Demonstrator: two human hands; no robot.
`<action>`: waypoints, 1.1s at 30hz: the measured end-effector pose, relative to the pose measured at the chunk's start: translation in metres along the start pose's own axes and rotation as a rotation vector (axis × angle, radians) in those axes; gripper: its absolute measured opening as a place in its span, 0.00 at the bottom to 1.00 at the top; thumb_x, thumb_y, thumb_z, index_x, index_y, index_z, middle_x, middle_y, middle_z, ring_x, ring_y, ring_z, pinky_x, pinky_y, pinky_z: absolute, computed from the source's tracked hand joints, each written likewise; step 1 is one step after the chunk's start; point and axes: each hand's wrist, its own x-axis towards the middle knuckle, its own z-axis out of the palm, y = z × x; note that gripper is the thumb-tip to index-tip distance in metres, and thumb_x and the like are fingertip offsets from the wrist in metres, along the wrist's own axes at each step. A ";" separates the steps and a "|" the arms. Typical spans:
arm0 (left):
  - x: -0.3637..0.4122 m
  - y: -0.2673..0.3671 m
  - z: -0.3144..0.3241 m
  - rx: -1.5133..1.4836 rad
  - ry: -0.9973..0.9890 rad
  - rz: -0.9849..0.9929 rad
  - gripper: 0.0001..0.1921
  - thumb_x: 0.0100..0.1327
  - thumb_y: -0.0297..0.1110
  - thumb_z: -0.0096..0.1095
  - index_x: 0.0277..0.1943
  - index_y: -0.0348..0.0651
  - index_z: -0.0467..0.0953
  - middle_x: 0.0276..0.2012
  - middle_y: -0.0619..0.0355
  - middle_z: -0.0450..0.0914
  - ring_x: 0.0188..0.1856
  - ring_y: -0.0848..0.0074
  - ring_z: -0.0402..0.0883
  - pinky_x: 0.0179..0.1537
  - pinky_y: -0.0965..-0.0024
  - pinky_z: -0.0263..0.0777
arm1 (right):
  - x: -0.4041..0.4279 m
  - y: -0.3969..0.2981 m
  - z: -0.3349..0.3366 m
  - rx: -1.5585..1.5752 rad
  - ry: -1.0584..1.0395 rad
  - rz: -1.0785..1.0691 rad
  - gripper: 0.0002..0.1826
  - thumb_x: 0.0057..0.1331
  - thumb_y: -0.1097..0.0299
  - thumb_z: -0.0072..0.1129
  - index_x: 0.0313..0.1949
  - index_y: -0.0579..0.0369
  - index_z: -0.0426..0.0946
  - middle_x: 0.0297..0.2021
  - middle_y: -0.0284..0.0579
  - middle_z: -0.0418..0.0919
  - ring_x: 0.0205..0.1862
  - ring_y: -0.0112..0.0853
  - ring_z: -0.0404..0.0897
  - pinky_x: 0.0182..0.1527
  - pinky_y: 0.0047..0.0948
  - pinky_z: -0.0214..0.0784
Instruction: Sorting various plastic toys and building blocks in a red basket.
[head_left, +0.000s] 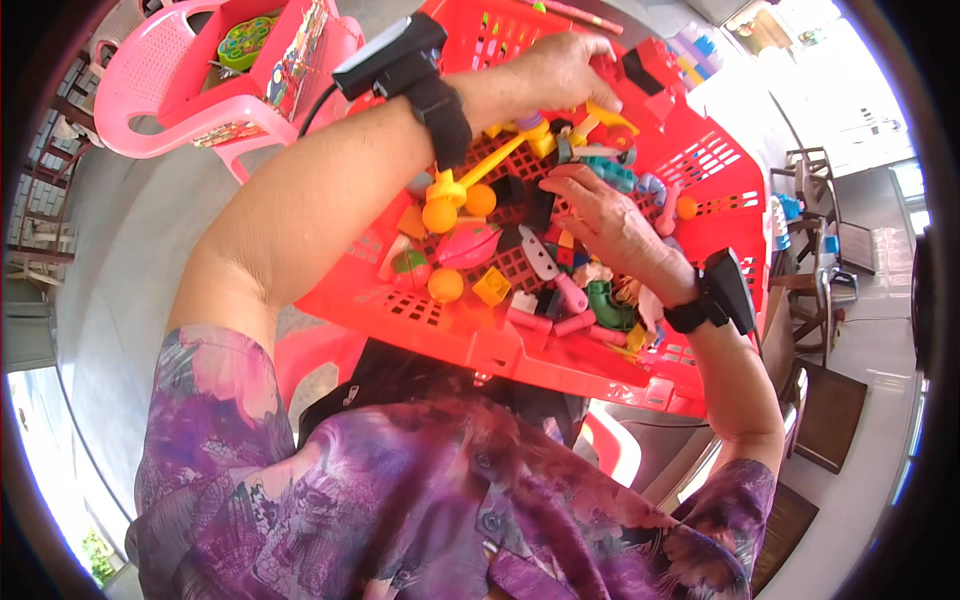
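A red plastic basket (499, 352) full of mixed toys sits before me. My left hand (570, 71) reaches to its far side, thumb and fingers spread beside a red piece; whether it grips that is unclear. Lower down, my right hand (611, 221) lies over the toys with fingers apart and nothing visibly held. Near its fingertips are a grey toy bolt (596, 154) and a black piece (536, 206). A toy knife (551, 270) with a pink handle lies below that hand. To the left are a yellow toy hammer (487, 165), a pink toy fruit (469, 245) and orange balls (445, 286).
Red and black blocks (652, 67) are by the basket's far right rim, with pastel blocks (696, 51) beyond. At upper left, a pink plastic chair (146, 71) holds a pink box (225, 94) with a green toy (246, 43) in it. Wooden chairs (810, 187) stand at right.
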 end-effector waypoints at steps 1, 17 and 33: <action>0.000 -0.002 0.003 -0.055 0.014 0.009 0.22 0.42 0.29 0.74 0.43 0.37 0.76 0.29 0.52 0.80 0.33 0.70 0.80 0.35 0.68 0.72 | 0.005 0.001 0.000 -0.028 -0.044 0.003 0.22 0.55 0.75 0.54 0.52 0.56 0.67 0.50 0.50 0.67 0.49 0.45 0.72 0.48 0.37 0.69; -0.006 -0.006 0.013 -0.193 -0.027 -0.014 0.24 0.38 0.26 0.73 0.43 0.38 0.75 0.42 0.47 0.78 0.47 0.61 0.76 0.47 0.65 0.69 | 0.062 -0.037 -0.002 -0.379 -0.322 0.064 0.18 0.52 0.70 0.56 0.44 0.58 0.70 0.42 0.46 0.71 0.44 0.42 0.75 0.43 0.37 0.70; -0.027 -0.002 0.038 0.027 -0.286 -0.195 0.18 0.48 0.26 0.64 0.43 0.36 0.71 0.37 0.56 0.76 0.37 0.80 0.73 0.37 0.74 0.67 | -0.030 -0.027 -0.108 0.806 0.642 0.347 0.16 0.64 0.67 0.54 0.50 0.58 0.69 0.25 0.32 0.73 0.22 0.17 0.68 0.25 0.15 0.59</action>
